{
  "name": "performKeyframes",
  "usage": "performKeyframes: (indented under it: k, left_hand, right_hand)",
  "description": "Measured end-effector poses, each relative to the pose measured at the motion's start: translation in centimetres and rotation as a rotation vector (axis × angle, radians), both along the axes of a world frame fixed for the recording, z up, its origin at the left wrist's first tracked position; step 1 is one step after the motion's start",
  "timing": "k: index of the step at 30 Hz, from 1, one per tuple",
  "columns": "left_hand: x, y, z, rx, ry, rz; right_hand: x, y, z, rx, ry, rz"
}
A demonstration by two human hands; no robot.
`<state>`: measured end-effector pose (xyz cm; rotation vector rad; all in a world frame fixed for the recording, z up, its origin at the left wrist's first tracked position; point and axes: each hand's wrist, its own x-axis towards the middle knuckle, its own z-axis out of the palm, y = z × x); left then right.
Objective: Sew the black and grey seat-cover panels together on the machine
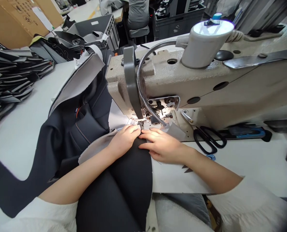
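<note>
A large black fabric piece (131, 180) with a pale grey backing spreads over the table and hangs down at the front edge. Part of it runs under the presser foot of a beige sewing machine (201, 87). Close in front of the lit needle area, my left hand (124, 141) has its fingers closed on the fabric near its edge. Just to the right, my right hand (163, 146) lies palm down, fingers stretched out and a little apart, their tips touching the fabric. The seam under the fingertips is hidden.
Black-handled scissors (207, 137) lie right of the machine's needle plate, beside a blue cutter (250, 132). Stacked dark fabric pieces (10, 77) cover the left side. Behind are a grey crate (112, 32), a cardboard box (20, 22) and a seated person (138, 14). A metal lamp hose (140, 74) arches over the needle.
</note>
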<state>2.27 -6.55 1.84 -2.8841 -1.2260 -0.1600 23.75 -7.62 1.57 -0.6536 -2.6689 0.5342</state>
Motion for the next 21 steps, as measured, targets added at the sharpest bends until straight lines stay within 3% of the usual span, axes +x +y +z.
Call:
performKeyframes:
  k: [2, 6, 12, 17, 21]
  left_hand:
    - [0.1, 0.1, 0.1, -0.024, -0.015, 0.000]
    - [0.5, 0.3, 0.3, -0.038, -0.051, 0.024]
    - [0.7, 0.4, 0.3, -0.003, -0.068, 0.038]
    - [0.8, 0.2, -0.1, 0.028, -0.032, 0.014]
    - [1.1, 0.5, -0.5, 0.049, -0.026, 0.024]
  right_hand:
    - [-0.5, 0.0, -0.1, 0.026, 0.012, 0.051]
    - [-0.7, 0.0, -0.2, 0.078, 0.005, 0.023]
    - [0.1, -0.6, 0.4, 0.012, -0.026, 0.123]
    - [-1.8, -1.2, -1.1, 0.318, -0.017, -0.030]
    - [-1.9, -0.7, -1.8, 0.435, -0.027, -0.032]
